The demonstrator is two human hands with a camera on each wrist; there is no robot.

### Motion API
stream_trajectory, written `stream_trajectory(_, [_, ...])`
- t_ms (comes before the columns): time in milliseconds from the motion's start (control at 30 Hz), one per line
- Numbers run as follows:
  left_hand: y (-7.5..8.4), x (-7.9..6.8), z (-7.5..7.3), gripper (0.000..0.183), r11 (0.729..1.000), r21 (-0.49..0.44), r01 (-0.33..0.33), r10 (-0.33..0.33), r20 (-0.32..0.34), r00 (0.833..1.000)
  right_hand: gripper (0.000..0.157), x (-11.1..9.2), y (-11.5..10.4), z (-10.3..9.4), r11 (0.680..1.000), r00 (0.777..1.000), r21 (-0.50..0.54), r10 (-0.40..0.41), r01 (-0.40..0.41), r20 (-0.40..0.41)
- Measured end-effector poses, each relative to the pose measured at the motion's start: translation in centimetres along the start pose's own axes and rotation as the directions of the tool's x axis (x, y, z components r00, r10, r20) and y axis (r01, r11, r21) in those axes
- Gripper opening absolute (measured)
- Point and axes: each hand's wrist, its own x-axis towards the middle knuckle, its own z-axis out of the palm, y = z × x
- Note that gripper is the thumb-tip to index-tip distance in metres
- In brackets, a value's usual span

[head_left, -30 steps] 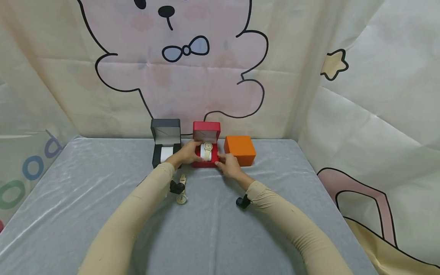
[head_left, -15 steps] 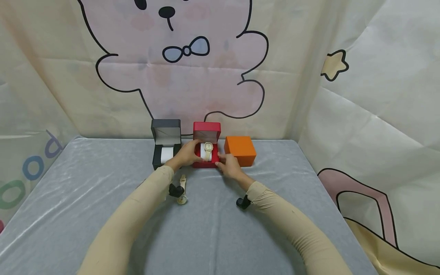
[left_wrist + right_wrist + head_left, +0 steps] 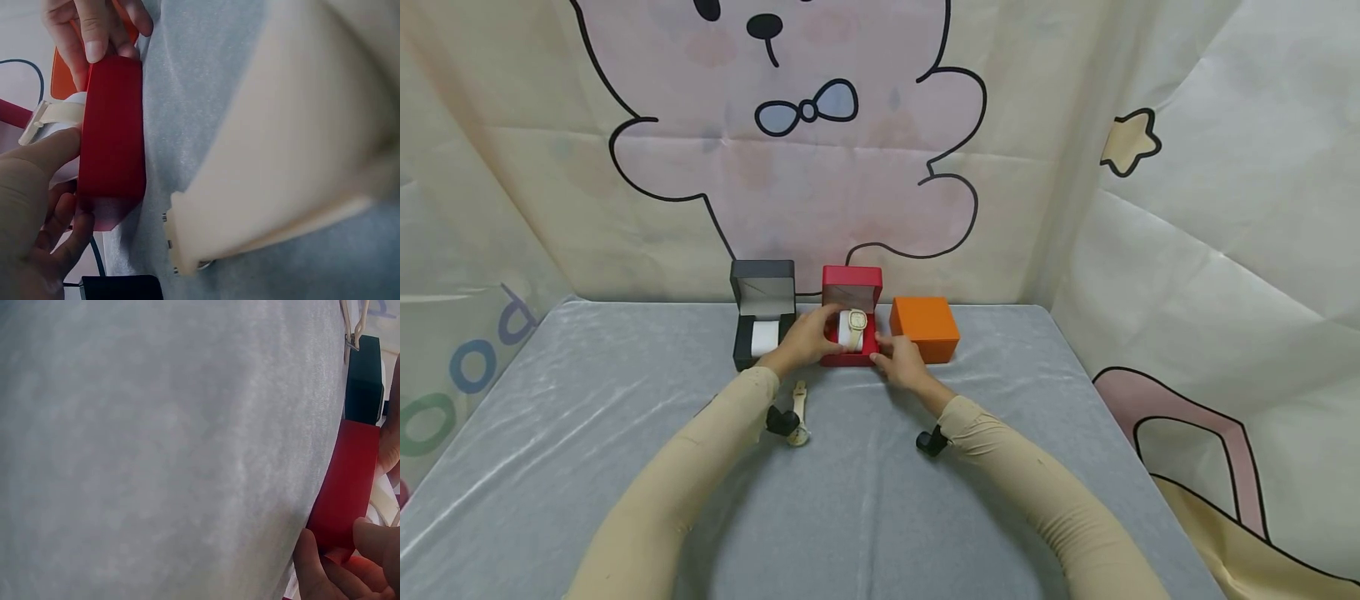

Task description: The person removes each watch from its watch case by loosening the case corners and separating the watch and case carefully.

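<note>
A red watch box (image 3: 848, 361) stands open at the back of the table, with a cream-strapped watch (image 3: 857, 321) on the white cushion inside. My left hand (image 3: 805, 340) holds the box's left side, its thumb reaching over the edge beside the cushion and its other fingers against the outside. At the right front corner my right hand (image 3: 901, 360) grips the box, thumb on the upper edge, as the right wrist view shows. A second cream-strapped watch (image 3: 801, 408) lies on the table near my left wrist.
Left of the red box, a black watch box (image 3: 742, 340) stands open with a bare white cushion (image 3: 764, 337). To the right sits a closed orange box (image 3: 925, 327). A grey cloth (image 3: 865, 500) covers the table, and a printed curtain (image 3: 820, 183) hangs behind.
My left wrist has dropped slightly back and left, and the watch in the red box looks shifted a touch to the right. My right hand stays in place.
</note>
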Motion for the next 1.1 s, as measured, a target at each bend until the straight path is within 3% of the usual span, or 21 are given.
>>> stream_trajectory(233, [-0.1, 0.0, 0.1, 0.075, 1.0, 0.023, -0.016, 0.017, -0.025, 1.0, 0.046, 0.1, 0.1, -0.1, 1.0, 1.0, -0.02, -0.023, 0.023, -0.01])
stream_trajectory(433, [0.2, -0.1, -0.3, 0.074, 0.999, -0.051, -0.012, 0.01, -0.043, 0.999, 0.047, 0.1, 0.0, -0.2, 1.0, 1.0, -0.01, -0.014, 0.014, -0.003])
stream_trajectory(1100, [0.3, -0.1, -0.9, 0.078, 0.999, -0.011, 0.054, -0.053, 0.011, 0.999, 0.047, 0.0, 0.0, 0.0, 1.0, 1.0, -0.012, -0.024, 0.024, -0.013])
